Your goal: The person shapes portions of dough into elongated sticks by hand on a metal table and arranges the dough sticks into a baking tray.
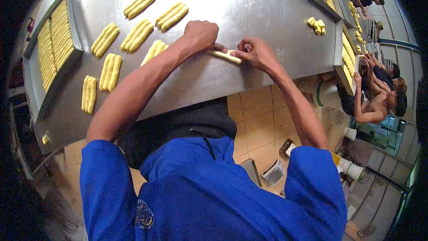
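Observation:
A pale yellow dough strip (230, 56) lies near the front edge of the metal table, between my hands. My left hand (201, 35) is closed at its left end, the thumb on the dough and the other fingers mostly hidden. At the other end my right hand (257, 53) pinches the strip, fingers curled. Just left of my left wrist, a dough piece of joined strips (154, 50) is partly covered by my forearm. Several similar dough pieces (137, 35) lie spread over the table's left half.
A metal tray (73, 27) packed with dough strips stands at the far left. Small dough lumps (317, 25) sit on the right, near more trays (338, 58) at the table's edge. Several people (376, 93) work beyond them. Below is a tiled floor (256, 120).

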`<state>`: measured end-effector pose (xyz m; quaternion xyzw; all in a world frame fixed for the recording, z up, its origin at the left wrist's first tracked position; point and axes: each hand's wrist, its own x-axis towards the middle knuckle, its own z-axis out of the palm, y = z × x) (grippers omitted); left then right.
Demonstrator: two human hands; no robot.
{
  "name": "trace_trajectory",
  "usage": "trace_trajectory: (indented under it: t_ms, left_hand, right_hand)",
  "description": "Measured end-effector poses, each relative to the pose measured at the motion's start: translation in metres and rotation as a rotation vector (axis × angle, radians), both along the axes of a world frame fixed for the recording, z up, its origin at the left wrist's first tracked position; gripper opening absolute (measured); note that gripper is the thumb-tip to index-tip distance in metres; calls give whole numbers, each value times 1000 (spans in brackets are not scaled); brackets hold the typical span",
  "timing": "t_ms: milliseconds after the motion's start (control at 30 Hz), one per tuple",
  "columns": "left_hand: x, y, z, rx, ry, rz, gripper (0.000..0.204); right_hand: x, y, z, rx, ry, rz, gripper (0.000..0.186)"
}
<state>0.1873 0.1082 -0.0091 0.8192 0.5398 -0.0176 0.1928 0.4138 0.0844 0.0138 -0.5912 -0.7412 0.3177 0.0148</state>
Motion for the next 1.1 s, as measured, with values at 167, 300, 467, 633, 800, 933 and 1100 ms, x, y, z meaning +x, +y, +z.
trace_trajectory:
  t_ms: [167,300,467,633,800,933,1100]
  left_hand:
    - [-4,-3,0,-68,-93,-4,87]
    - [-3,-4,-5,112,-76,28,82]
    - [-3,-3,-8,126,-92,13,76]
    - [-10,-1,2,-120,-159,116,72]
    - [-12,-6,-16,130,-199,94,71]
    - [-10,-5,-9,124,-178,87,67]
    - [-7,-11,-8,146,-195,126,66]
  right_hand:
    - [10,-1,-11,-115,75,-49,41]
    - [-3,-12,-7,174,-13,-70,43]
    - [7,-4,-18,115,67,-106,45]
    - [3,-7,-7,198,48,-63,44]
    - [-2,-7,-25,274,5,-53,48]
    - [0,-4,-17,340,-65,-32,47]
    - [3,-2,-25,243,41,-131,41]
